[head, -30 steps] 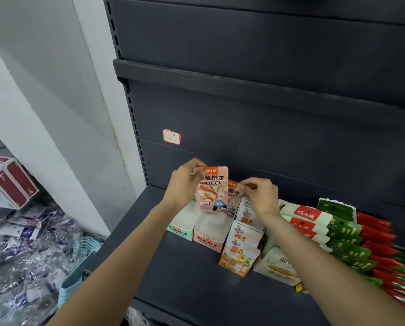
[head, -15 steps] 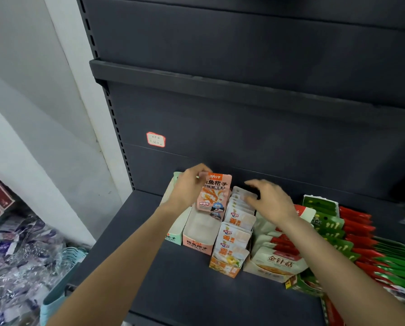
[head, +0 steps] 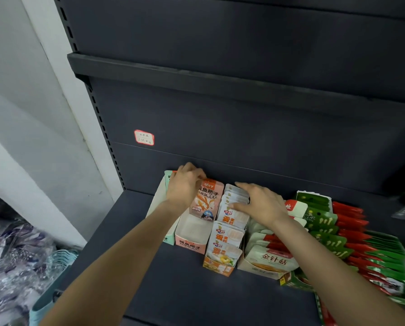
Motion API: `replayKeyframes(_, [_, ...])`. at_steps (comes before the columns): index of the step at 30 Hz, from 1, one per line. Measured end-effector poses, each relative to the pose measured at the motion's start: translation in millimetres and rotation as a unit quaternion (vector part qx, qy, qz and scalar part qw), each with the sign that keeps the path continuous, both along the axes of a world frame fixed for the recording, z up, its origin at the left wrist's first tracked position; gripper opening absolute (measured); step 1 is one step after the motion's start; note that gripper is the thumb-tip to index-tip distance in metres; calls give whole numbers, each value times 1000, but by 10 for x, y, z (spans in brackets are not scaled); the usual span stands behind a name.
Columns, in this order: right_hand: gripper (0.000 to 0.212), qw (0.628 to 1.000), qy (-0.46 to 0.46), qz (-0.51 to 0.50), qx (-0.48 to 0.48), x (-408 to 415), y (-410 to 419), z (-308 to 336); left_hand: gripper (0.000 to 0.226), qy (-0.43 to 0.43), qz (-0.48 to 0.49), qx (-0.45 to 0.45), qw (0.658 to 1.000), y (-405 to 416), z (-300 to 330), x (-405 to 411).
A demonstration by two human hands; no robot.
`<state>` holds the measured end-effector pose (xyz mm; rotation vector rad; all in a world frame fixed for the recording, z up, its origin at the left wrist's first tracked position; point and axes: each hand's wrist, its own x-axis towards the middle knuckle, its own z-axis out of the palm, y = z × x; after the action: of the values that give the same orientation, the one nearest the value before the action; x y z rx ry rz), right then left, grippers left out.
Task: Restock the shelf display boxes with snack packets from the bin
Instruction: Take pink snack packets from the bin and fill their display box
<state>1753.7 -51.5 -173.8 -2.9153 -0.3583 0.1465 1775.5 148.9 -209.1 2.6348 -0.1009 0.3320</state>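
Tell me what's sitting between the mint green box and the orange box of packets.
In the head view, the pink display box, mostly empty, with the left hand holding a pink packet over its back end.

Shelf: dark slate grey. Held packet: salmon pink, orange top band. Display box below it: matching pink. Neighbouring box: mint green. Far-right packets: red and green. Sticker: white, red border.

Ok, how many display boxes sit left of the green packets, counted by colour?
Mint box: 1
Pink box: 1
Orange box: 1
Cream box: 1
Total: 4
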Motion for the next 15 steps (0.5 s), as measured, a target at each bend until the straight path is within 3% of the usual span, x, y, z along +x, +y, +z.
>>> replayKeyframes(9, [65,1000,-4,-6,11,6,13,21,20,8,0,30,1000,-28,19,-29])
replayKeyframes(15, [51,994,-21,6,111,-62,-11,83,23,-39,-8,30,999,-55,125,-171])
